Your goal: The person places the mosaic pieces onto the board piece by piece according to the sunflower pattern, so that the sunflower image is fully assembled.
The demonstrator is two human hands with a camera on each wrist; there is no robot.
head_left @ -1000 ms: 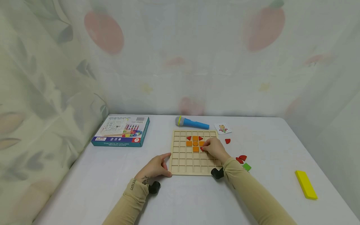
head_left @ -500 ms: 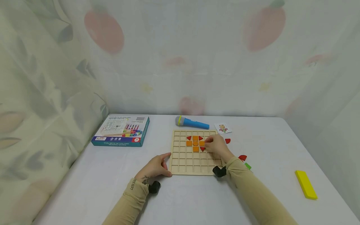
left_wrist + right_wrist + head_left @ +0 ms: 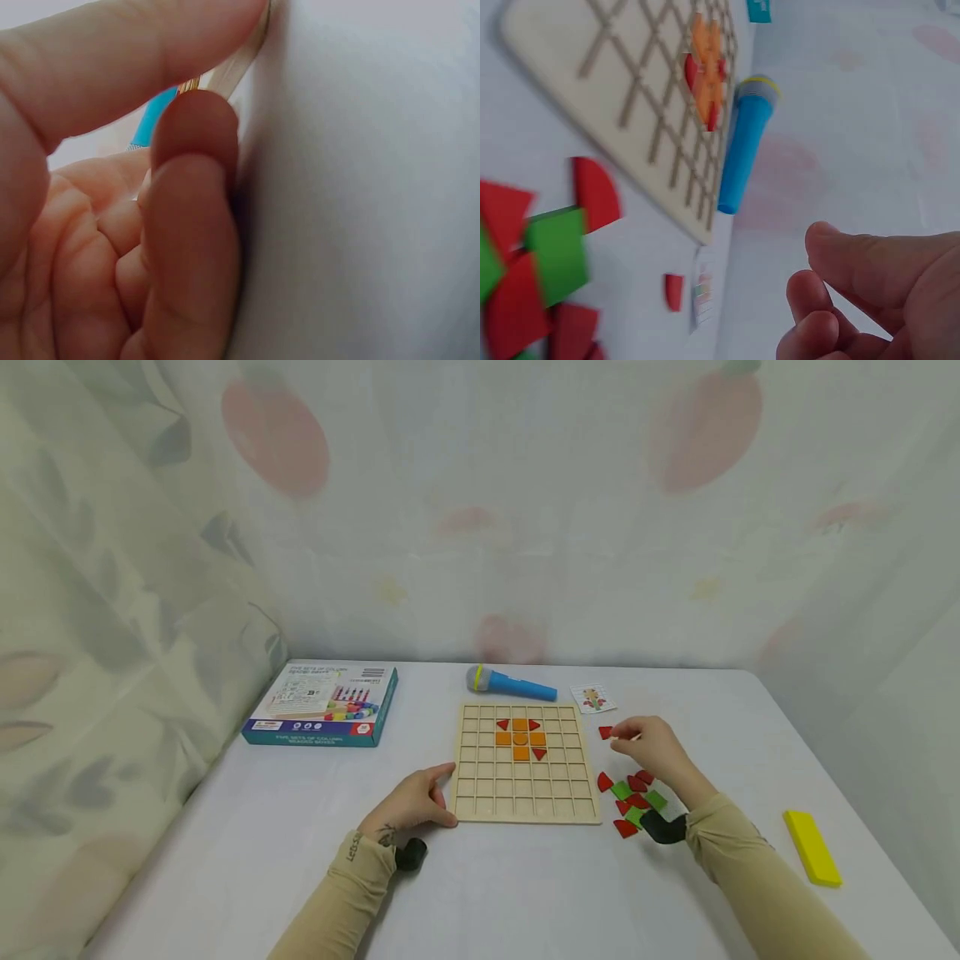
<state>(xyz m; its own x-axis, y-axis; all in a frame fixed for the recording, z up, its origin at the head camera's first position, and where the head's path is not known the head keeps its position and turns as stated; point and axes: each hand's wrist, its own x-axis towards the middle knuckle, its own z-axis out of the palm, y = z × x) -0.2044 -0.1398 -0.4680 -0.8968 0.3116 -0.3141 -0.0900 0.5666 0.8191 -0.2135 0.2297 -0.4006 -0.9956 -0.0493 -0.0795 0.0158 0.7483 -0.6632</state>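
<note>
The left hand point(image 3: 411, 803) rests at the near left corner of a wooden grid board point(image 3: 491, 793), its thumb and index finger against the edge. Close up in the left wrist view, its thumb and fingers point(image 3: 191, 240) touch the board's rim. On the grid lies a cross of orange pieces point(image 3: 521, 724) with red pieces point(image 3: 539, 754) at three of its corners. To the right of the board, the right hand point(image 3: 652, 747) hovers with bent fingers beside a lone red quarter-circle piece point(image 3: 604, 732). In the right wrist view the right hand point(image 3: 870, 292) is apart from that red piece point(image 3: 673, 292), holding nothing.
Several red pieces point(image 3: 626, 828) and green squares point(image 3: 656, 799) lie loose right of the board. A patterned card point(image 3: 593, 698) and a blue toy microphone point(image 3: 517, 684) lie behind it. A boxed set point(image 3: 322, 706) sits back left; a yellow block point(image 3: 812, 849) lies far right.
The right hand has let go of a red piece, now lying on the board below right of the orange cross, and moved right, off the board. The left hand stays at the board's edge.
</note>
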